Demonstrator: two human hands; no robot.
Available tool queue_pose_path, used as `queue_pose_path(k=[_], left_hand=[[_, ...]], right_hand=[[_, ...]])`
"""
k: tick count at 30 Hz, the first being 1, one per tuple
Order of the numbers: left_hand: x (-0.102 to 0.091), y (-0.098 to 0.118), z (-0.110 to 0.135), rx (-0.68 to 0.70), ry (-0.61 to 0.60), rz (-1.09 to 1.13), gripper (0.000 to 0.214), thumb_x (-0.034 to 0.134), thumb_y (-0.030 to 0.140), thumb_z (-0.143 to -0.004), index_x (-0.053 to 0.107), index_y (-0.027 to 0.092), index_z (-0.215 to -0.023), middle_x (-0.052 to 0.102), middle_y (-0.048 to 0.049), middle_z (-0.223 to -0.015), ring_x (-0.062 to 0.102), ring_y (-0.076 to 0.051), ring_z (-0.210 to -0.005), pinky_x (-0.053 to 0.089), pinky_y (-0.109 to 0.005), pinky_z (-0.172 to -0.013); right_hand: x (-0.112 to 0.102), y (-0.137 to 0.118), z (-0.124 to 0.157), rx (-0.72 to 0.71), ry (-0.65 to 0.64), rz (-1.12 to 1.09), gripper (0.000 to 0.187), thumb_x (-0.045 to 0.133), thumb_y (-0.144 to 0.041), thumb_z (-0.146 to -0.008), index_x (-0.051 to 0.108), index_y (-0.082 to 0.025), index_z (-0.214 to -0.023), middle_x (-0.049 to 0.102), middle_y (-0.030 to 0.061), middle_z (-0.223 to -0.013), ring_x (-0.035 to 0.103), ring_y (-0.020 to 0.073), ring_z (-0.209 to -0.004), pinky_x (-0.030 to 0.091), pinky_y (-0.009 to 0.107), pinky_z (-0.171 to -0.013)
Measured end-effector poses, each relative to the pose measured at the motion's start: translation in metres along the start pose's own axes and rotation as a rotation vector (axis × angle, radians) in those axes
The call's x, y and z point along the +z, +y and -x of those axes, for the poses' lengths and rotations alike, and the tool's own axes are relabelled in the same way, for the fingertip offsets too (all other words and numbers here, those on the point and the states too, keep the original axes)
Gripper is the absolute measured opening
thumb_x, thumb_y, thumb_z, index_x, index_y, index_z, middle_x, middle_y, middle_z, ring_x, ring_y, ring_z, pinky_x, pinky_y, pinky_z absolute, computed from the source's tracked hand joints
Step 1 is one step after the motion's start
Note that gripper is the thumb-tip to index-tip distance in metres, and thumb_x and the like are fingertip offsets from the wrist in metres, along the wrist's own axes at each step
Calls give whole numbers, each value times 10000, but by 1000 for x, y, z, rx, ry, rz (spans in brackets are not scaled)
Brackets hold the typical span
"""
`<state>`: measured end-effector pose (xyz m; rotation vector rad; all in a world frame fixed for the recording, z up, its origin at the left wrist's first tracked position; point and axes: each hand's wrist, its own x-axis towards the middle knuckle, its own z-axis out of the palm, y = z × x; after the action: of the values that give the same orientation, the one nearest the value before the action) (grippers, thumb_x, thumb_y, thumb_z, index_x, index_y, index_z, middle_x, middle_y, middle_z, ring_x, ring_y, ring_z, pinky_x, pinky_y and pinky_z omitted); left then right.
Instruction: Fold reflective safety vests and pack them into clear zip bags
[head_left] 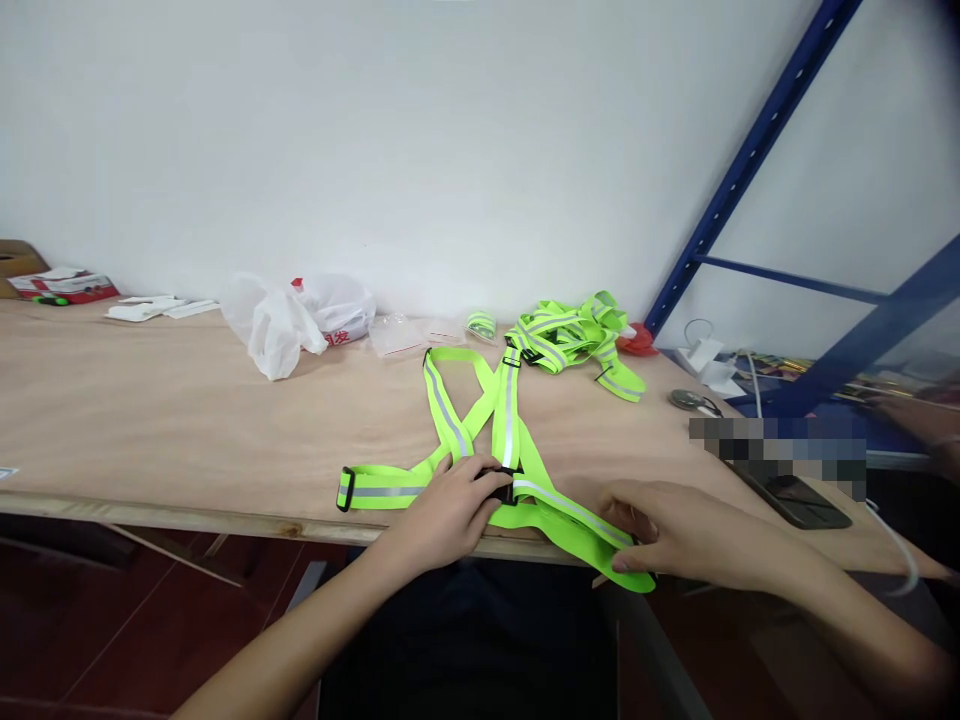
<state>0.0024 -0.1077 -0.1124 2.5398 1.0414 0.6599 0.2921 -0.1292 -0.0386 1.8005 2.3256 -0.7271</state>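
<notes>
A neon-yellow reflective vest harness (pixel 508 410) with silver stripes lies spread at the table's front edge, its shoulder straps looping toward the wall. My left hand (pixel 450 510) is closed at the black buckle (pixel 505 487) in the middle of the waist strap, thumb and forefinger on it. The left end of that strap carries a black slider (pixel 345 489). To the right, my right hand (pixel 667 530) is at the strap's right loop (pixel 585 530), which hangs slightly over the edge. Its thumb and fingers are apart, with the thumb near or touching the strap.
A heap of similar straps (pixel 562 335) lies by the wall, near a small rolled one (pixel 481 325). White plastic bags (pixel 277 325) and clear pouches (pixel 405 335) are to its left. A phone (pixel 795 495) and blue metal frame (pixel 750 160) stand right. Someone's blurred arm (pixel 919 415) shows far right.
</notes>
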Motion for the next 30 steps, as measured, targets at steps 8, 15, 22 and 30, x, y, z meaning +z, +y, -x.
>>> queue_pose_path(k=[8,15,22,30], left_hand=[[2,-6,0,4,88,124,321,499,157,-970,632,256,-1245,621,-80,-1274,573,-222,-1226,474,-368,-1056],[1,-6,2,-49,115,94,255,548,191,-967,651,259,-1190,649,-63,-1234,592,-223,-1202,472,-371,-1031],[-1,5,0,-30,6,-170,291,492,188,-992,617,235,-1251,606,-90,-1346,566,-256,-1246,423,-468,-1047],[-68,-20,50,34,-41,-214,435,534,420,-1003,522,333,-1429,510,-52,-1500,467,-262,-1381,354,-462,-1176]], right_hand=[[-13,-1,-11,-66,22,-43,169,544,-356,-779,483,-242,-671,618,17,-692,529,207,-651,365,310,-587],[-16,7,-17,-153,-61,-118,105,573,-337,-736,563,-262,-810,645,15,-792,563,219,-718,422,300,-625],[-3,5,-16,-13,67,117,84,560,-318,-754,514,-265,-708,694,69,-842,600,256,-724,391,329,-614],[-19,24,-19,-172,76,-158,224,599,-489,-833,594,-272,-889,663,29,-888,610,239,-827,461,306,-711]])
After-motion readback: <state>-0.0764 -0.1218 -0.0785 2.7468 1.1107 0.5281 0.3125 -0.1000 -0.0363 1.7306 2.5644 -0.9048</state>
